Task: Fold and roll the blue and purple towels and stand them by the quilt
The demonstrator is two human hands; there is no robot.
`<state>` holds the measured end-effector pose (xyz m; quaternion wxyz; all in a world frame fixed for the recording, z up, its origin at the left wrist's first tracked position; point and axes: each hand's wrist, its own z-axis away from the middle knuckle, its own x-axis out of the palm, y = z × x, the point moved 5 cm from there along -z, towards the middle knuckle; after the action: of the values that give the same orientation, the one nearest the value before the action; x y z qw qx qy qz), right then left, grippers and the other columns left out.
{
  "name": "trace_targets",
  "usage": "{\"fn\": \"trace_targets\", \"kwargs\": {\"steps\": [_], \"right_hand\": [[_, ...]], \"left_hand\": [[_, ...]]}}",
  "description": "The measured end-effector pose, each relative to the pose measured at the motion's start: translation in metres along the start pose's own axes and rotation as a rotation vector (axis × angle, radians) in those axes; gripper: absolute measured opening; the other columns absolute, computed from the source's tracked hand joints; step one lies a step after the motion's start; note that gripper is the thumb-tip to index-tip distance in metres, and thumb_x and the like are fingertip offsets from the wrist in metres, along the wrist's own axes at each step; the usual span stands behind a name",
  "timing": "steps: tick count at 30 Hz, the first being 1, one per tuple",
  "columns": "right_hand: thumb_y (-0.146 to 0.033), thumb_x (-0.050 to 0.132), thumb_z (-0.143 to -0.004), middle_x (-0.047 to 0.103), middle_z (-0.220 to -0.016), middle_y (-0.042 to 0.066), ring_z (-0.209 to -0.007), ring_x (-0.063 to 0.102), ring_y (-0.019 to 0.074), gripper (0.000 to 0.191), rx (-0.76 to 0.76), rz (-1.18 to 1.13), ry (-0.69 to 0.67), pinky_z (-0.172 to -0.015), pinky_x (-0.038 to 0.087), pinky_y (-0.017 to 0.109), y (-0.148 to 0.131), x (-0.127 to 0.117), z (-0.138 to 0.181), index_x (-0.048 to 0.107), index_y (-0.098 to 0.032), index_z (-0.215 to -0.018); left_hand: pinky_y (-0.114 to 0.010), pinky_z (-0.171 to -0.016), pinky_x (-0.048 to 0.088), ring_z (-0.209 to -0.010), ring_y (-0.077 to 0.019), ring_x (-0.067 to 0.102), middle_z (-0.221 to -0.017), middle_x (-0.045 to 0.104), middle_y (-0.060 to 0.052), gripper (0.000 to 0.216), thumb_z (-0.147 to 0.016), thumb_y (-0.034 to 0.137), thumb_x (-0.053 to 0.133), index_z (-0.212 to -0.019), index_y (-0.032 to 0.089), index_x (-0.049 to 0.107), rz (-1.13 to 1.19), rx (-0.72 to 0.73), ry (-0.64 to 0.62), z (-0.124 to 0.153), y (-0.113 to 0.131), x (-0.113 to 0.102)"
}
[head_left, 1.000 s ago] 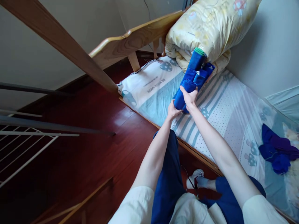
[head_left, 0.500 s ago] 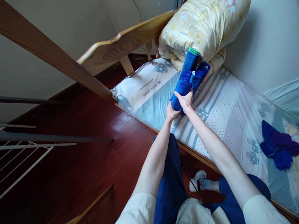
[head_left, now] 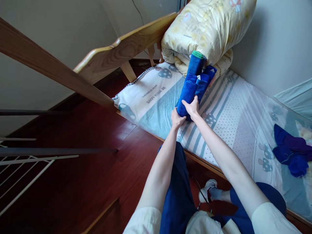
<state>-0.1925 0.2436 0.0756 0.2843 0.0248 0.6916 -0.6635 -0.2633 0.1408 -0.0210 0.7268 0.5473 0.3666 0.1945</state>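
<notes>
Rolled blue cloths (head_left: 187,92) lie side by side in a long bundle on the bed, pointing away from me. One roll's far end shows a green edge (head_left: 198,54) and rests close to the folded quilt. My left hand (head_left: 177,119) is closed around the near end of the bundle from the left. From the right, my right hand (head_left: 192,106) grips the same end, its thumb on top of the roll. Some fingers of both hands are hidden behind the cloth.
A yellow quilt (head_left: 207,29) is piled at the wooden headboard (head_left: 117,48). Patterned bedding (head_left: 226,123) covers the bed. Dark blue and purple cloths (head_left: 291,149) lie at the right. A wooden post (head_left: 56,71) and a white metal rack (head_left: 29,182) stand at the left.
The view has shifted slightly, so everything sits a little differently in the frame. Both hands keep their hold on the rolled cloths, which stay at the same place on the bed.
</notes>
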Motion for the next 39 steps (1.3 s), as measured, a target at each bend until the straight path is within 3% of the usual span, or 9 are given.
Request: {"fn": "trace_targets", "kwargs": {"steps": [6,10,14,18,22,25,28,30,39], "right_hand": [[-0.037,0.085,-0.073,0.057,-0.148,0.017,-0.132,0.060,0.0266,0.090,0.038,-0.112,-0.024,-0.116,0.045,0.048,0.017,-0.006,0.011,0.041,-0.020,-0.149],[-0.040,0.084,-0.073,0.059,-0.146,0.016,-0.129,0.062,0.0268,0.085,0.083,-0.183,-0.014,-0.111,0.050,0.049,0.048,-0.047,0.054,0.045,-0.024,-0.146],[-0.041,0.085,-0.071,0.062,-0.142,0.014,-0.125,0.064,0.0270,0.076,0.161,-0.143,0.049,-0.107,0.052,0.048,0.103,-0.146,0.109,0.052,-0.026,-0.138],[-0.034,0.082,-0.069,0.065,-0.135,0.016,-0.119,0.066,0.0280,0.061,0.310,-0.003,0.323,-0.104,0.054,0.049,0.163,-0.298,0.165,0.059,-0.022,-0.124],[-0.025,0.075,-0.066,0.068,-0.125,0.016,-0.110,0.069,0.0281,0.048,0.469,0.162,0.641,-0.105,0.054,0.047,0.206,-0.437,0.238,0.061,-0.020,-0.111],[-0.024,0.070,-0.065,0.072,-0.116,0.013,-0.104,0.071,0.0278,0.040,0.611,0.203,0.805,-0.100,0.056,0.045,0.232,-0.493,0.293,0.061,-0.021,-0.104],[-0.027,0.068,-0.065,0.073,-0.109,0.009,-0.102,0.072,0.0275,0.038,0.686,0.141,0.870,-0.093,0.058,0.042,0.254,-0.512,0.325,0.062,-0.023,-0.102],[-0.030,0.068,-0.067,0.074,-0.108,0.007,-0.102,0.072,0.0266,0.038,0.663,0.089,0.848,-0.090,0.059,0.041,0.266,-0.515,0.328,0.063,-0.026,-0.104],[-0.029,0.069,-0.070,0.073,-0.119,0.008,-0.107,0.070,0.0220,0.048,0.706,0.008,0.864,-0.093,0.057,0.036,0.329,-0.563,0.308,0.065,-0.023,-0.118]], "left_hand": [[-0.058,-0.114,0.042,-0.135,-0.0412,0.049,-0.127,0.055,-0.016,0.081,-0.063,0.019,0.083,-0.135,0.016,0.047,-0.160,-0.048,0.004,0.007,0.012,-0.003],[-0.058,-0.115,0.040,-0.138,-0.0428,0.044,-0.132,0.052,-0.018,0.081,-0.065,0.018,0.081,-0.138,0.014,0.045,-0.228,-0.073,-0.006,0.017,0.028,-0.011],[-0.070,-0.118,0.026,-0.143,-0.0498,0.031,-0.148,0.038,-0.024,0.094,-0.070,0.022,0.083,-0.148,0.009,0.032,-0.270,-0.049,0.067,0.030,0.047,-0.023],[-0.069,-0.120,0.023,-0.147,-0.0471,0.024,-0.156,0.037,-0.017,0.095,-0.076,0.031,0.078,-0.156,0.017,0.028,-0.350,0.164,0.081,0.046,0.078,-0.017],[-0.058,-0.121,0.031,-0.149,-0.0382,0.033,-0.156,0.044,-0.017,0.067,-0.088,0.031,0.063,-0.152,0.020,0.045,-0.485,0.527,-0.261,0.101,0.103,0.046],[-0.052,-0.121,0.035,-0.147,-0.0350,0.040,-0.154,0.049,-0.016,0.061,-0.085,0.031,0.070,-0.144,0.024,0.057,-0.646,0.631,-0.661,0.187,0.090,0.121],[-0.064,-0.119,0.033,-0.152,-0.0430,0.033,-0.162,0.040,-0.021,0.077,-0.077,0.031,0.082,-0.148,0.025,0.055,-0.872,0.545,-0.887,0.274,0.058,0.184],[-0.075,-0.113,0.030,-0.154,-0.0495,0.025,-0.165,0.029,-0.028,0.081,-0.080,0.031,0.079,-0.154,0.024,0.048,-1.011,0.473,-0.856,0.307,0.042,0.210],[-0.088,-0.093,0.034,-0.150,-0.0588,0.023,-0.163,0.024,-0.037,0.108,-0.070,0.052,0.088,-0.162,0.029,0.034,-1.265,0.451,-0.808,0.310,0.026,0.242]]}}
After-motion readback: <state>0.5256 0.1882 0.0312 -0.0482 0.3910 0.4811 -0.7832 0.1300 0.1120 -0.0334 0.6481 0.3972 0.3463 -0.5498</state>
